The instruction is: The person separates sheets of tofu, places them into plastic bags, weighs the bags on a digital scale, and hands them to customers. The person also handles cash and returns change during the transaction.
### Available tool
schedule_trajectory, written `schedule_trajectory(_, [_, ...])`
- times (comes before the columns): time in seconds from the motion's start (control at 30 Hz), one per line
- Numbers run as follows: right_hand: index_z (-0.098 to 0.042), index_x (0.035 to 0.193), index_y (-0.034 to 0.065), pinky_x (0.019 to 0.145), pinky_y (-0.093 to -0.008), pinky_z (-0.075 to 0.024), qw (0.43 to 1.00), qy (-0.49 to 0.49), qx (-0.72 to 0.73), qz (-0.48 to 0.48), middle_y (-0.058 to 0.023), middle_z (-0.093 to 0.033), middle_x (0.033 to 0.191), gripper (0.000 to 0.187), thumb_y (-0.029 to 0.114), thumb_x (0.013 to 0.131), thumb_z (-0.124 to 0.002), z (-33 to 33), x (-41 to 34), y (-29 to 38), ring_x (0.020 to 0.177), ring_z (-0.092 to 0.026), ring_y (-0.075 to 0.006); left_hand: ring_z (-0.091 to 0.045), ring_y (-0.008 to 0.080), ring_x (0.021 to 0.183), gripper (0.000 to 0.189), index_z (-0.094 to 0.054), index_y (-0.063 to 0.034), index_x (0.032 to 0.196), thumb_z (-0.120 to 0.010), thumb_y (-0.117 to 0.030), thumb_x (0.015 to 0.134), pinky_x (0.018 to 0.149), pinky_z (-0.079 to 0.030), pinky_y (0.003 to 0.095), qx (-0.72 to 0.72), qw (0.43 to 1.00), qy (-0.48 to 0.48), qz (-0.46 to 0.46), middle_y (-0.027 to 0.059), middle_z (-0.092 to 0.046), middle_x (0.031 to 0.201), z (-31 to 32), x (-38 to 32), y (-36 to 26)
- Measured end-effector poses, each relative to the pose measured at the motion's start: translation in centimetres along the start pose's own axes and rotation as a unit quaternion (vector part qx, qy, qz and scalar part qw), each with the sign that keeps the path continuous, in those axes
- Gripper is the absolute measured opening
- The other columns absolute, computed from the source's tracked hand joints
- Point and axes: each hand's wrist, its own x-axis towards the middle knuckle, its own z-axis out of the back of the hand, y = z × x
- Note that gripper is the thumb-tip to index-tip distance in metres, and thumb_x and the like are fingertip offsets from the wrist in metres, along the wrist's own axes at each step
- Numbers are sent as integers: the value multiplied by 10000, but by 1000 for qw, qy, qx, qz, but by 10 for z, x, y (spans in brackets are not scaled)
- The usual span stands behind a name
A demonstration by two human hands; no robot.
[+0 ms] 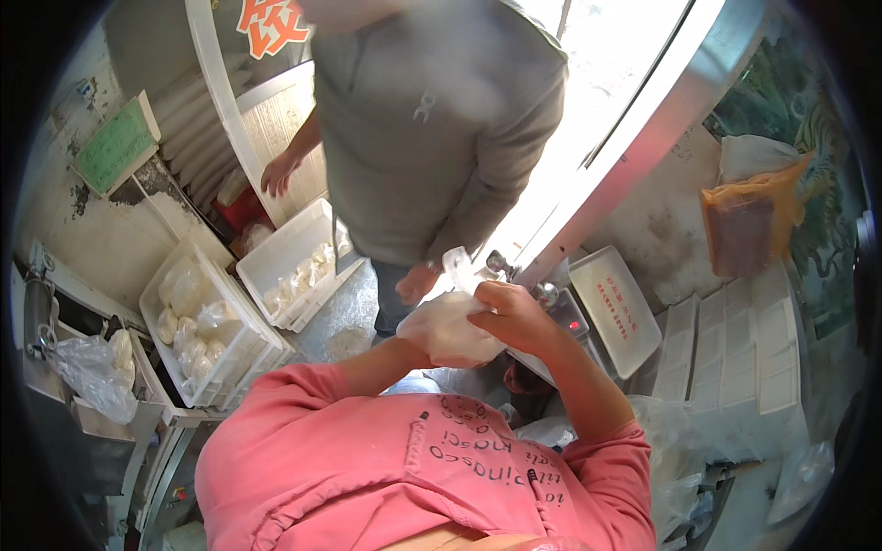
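In the middle of the head view, a whitish translucent plastic bag [451,330] bulges in front of my chest. My right hand [506,313] pinches its gathered upper part between thumb and fingers. My left forearm reaches to the bag from the left; my left hand [418,352] is mostly hidden by it, so its fingers cannot be made out. Close beyond the bag is a hand [417,282] of another person in a grey-green top [427,138]. What the bag holds cannot be told.
White plastic crates [234,351] with bagged pale dough-like pieces stand at the left; another such crate [275,320] is beyond. A scale [570,313] with a red-lit display and a white tray [617,310] are at the right, beside stacked white crates [744,344].
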Motion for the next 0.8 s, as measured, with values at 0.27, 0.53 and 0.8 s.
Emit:
schedule_trajectory(0.27, [-558, 893, -10, 719, -378, -454, 991, -62, 67, 97, -151, -570, 818, 363, 325, 798, -659, 26, 64, -27, 845, -580, -270, -613, 273, 866, 440, -602, -106, 1038, -581, -457, 774, 744, -489, 392, -160, 966, -157, -131, 102, -628, 966, -95, 46, 125])
schedule_trajectory(0.53, [-503, 1152, 8, 976, -405, -297, 929, -370, 32, 10, -183, -456, 1119, 362, 212, 865, -584, 18, 67, -32, 1106, -391, -317, -611, 276, 860, 328, -623, -101, 1040, -606, -323, 799, 750, -493, 369, -166, 902, -368, -153, 101, -642, 977, -22, 79, 71])
schedule_trajectory(0.8, [-458, 1176, -23, 1022, -420, -257, 882, -471, 5, 7, -199, -454, 1193, 443, 117, 790, -622, 0, 67, -55, 1152, -395, -339, -599, 257, 815, 201, -609, -109, 910, -621, -234, 753, 731, -486, 398, 36, 836, -525, -157, 65, -605, 847, 93, 180, 184])
